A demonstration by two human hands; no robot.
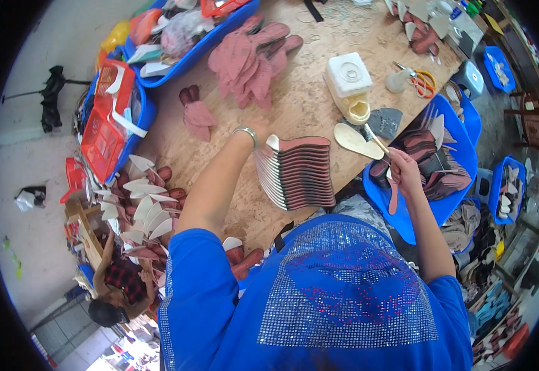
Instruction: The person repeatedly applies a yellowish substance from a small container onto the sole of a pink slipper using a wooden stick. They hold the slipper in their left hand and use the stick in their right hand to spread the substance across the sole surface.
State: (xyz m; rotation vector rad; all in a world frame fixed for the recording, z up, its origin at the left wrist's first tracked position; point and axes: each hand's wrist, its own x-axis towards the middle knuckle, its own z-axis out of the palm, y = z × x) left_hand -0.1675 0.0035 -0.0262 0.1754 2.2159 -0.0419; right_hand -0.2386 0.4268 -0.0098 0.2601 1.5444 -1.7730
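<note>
Wearer's torso: blue shirt (337, 297) with a sequin panel fills the lower frame, nearest the camera.
Right hand: right hand (403, 172) is closed around a thin brush (377, 143) and a reddish insole piece (393, 196) that hangs down from the fingers; the brush tip lies on a cream insole (355, 141) resting on the table.
Left hand: left hand (258, 141), with a metal bangle (246, 133) at the wrist, is mostly hidden behind the stack; it rests at the stack's upper left end, and how far the fingers are closed cannot be told.
Fanned stack: fanned stack of insoles (297, 172), maroon faces with pale edges, lies on the table between the two hands, just in front of the torso.
Right-side tray: blue tray (421, 213) at the table's right edge holds more maroon pieces, directly under the right hand.
Glue pot: white square container (348, 77) stands beyond the cream insole, with a smaller pale pot touching its front.
Table: wooden table (306, 105) carries a loose pink pile (254, 59) further out and a small maroon pair (196, 114) to the left.
Scissors: orange-handled scissors (421, 80) lie near the far right edge.
Left side: red basket (105, 123) sits in a blue bin; pale insole cutouts (142, 204) are heaped below it.
Other person: a second person (115, 297) sits low at lower left, well apart from the wearer.
</note>
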